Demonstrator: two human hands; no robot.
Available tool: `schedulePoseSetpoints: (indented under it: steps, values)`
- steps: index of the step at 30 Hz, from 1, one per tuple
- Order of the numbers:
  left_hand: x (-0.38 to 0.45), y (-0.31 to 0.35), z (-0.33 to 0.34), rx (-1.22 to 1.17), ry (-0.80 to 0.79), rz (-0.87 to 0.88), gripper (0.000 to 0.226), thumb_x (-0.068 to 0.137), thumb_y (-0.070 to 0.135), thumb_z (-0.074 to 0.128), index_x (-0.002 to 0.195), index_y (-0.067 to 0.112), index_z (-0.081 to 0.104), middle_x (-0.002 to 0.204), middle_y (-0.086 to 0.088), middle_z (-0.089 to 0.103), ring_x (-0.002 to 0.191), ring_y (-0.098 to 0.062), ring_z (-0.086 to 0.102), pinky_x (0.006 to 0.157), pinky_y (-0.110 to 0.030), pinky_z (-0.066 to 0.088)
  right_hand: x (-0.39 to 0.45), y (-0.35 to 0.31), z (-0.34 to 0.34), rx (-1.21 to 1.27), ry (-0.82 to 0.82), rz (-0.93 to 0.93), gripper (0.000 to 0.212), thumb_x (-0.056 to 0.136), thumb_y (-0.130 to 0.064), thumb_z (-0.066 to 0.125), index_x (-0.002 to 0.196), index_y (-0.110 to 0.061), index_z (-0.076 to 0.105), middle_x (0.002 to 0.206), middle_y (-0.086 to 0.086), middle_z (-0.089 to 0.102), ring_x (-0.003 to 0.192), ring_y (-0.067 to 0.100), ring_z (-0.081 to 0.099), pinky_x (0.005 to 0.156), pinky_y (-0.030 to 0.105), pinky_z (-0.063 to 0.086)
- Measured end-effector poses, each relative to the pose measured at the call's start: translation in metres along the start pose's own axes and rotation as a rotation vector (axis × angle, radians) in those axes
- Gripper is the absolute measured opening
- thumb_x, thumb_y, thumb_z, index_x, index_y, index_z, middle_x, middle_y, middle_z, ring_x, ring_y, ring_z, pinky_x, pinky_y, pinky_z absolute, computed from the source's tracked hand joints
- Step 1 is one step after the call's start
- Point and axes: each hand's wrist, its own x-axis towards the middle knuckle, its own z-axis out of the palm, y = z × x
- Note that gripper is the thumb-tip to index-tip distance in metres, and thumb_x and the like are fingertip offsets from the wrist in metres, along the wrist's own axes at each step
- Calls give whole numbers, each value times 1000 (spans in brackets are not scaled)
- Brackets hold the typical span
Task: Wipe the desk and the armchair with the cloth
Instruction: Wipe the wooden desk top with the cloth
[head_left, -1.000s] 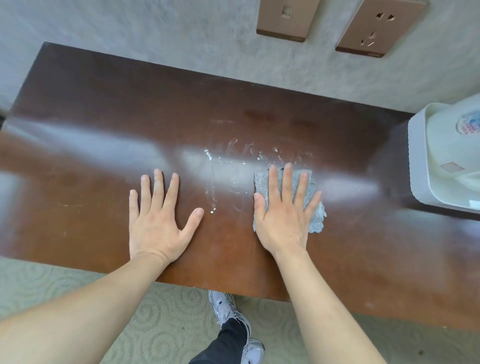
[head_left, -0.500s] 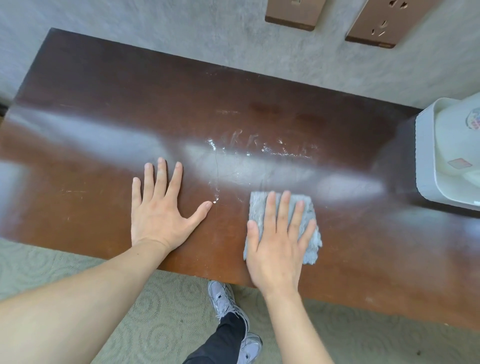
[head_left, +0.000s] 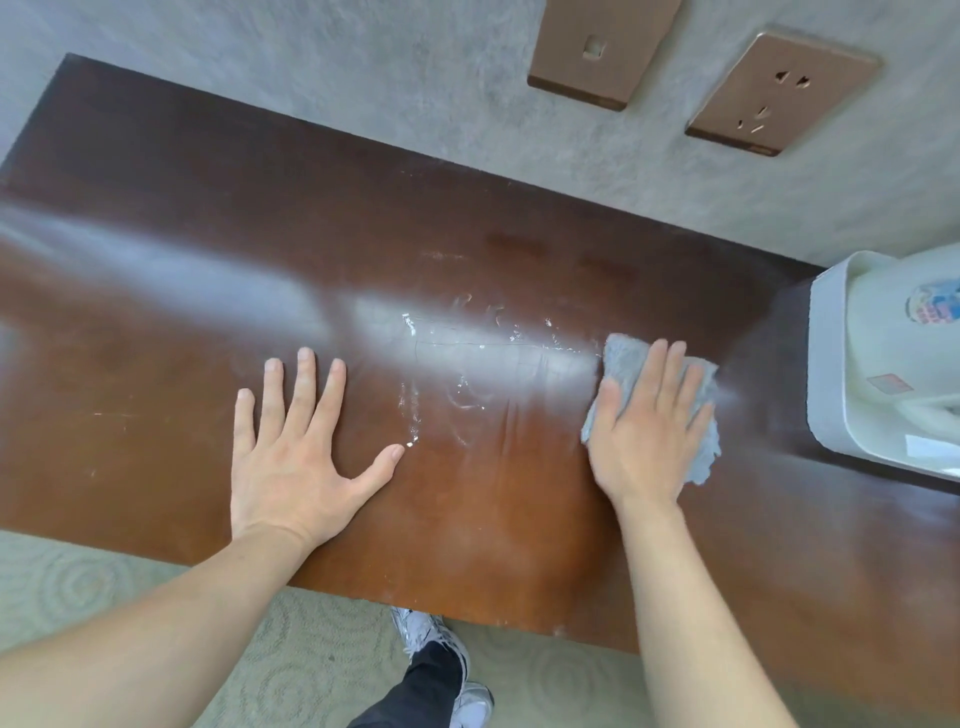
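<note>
The cloth (head_left: 623, 364) has slid right under the flat, open right hand (head_left: 647, 436); left hand (head_left: 296, 457) splayed, empty, bracing the bench (head_left: 156, 260). Desk-wiping continues; next, probably, a sweep back over the white smears (head_left: 415, 395).

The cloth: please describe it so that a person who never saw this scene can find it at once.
Look at the brown desk that stands against the grey wall. Near its right end, just left of the white appliance, the right hand presses flat on the cloth. It is the only soft, fuzzy grey thing on the desk; the left hand lies on bare wood.
</note>
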Motion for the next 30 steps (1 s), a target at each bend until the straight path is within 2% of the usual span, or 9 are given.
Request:
schedulePoseSetpoints:
  steps: [7, 13, 24, 30]
  values:
    - [0, 0, 0, 11, 17, 3, 100, 83, 85, 25, 159, 21, 23, 167, -7, 15, 154, -32, 9, 122, -55, 13, 88, -5, -13, -12, -3, -4, 57, 104, -35, 15, 157, -19, 4, 166, 0, 0, 152, 23, -5, 122, 49, -1]
    - [0, 2, 0, -1, 24, 7, 100, 82, 83, 31, 158, 20, 26, 167, -7, 16, 154, -33, 10, 121, -55, 14, 113, -55, -9, 7, -25, -86, 57, 101, -31, 14, 157, -21, 4, 166, -3, 0, 152, 22, -7, 122, 48, -5]
    - [0, 1, 2, 5, 33, 20, 98, 84, 85, 24, 158, 22, 27, 166, -7, 17, 154, -33, 10, 122, -55, 13, 96, -179, 11, -18, -122, -575, 56, 103, -37, 12, 157, -28, 0, 165, -10, -6, 151, 16, -12, 121, 45, -11]
    - [1, 1, 1, 15, 23, 18, 99, 83, 86, 20, 159, 23, 24, 167, -6, 15, 154, -31, 9, 122, -54, 13, 69, -183, 11, -87, -172, -923, 55, 104, -35, 16, 157, -30, 4, 165, -11, -2, 151, 14, -10, 122, 46, -8]
